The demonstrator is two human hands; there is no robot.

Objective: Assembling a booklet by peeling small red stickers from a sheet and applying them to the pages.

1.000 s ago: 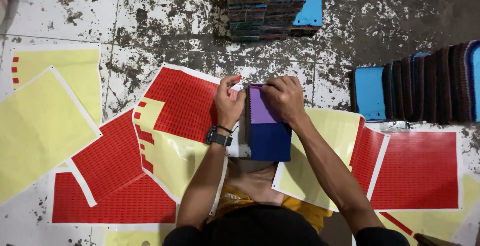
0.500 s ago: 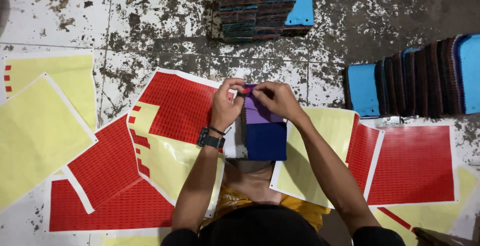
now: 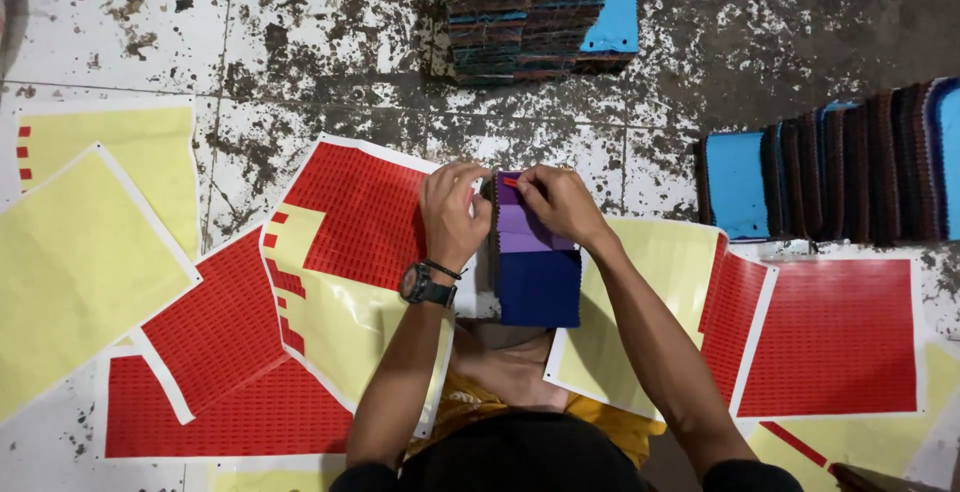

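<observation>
A stack of fabric swatches (image 3: 535, 272) rests on my lap, its top pieces purple and dark blue. My left hand (image 3: 452, 210), with a black watch on the wrist, grips the stack's left edge near the top. My right hand (image 3: 558, 202) pinches a small red sticker (image 3: 511, 183) against the top edge of the purple swatch. A sheet of red stickers (image 3: 365, 214) lies just left of my left hand, partly peeled to its yellow backing.
Several red sticker sheets (image 3: 835, 337) and bare yellow backing sheets (image 3: 75, 262) lie spread on the stained floor. A pile of blue-topped swatch stacks (image 3: 540, 12) stands at the top centre, and a row of swatch stacks (image 3: 840, 167) lies at the right.
My right hand has moved from the stack's upper right to its top edge with a red sticker. The left hand has stayed on the stack's left side.
</observation>
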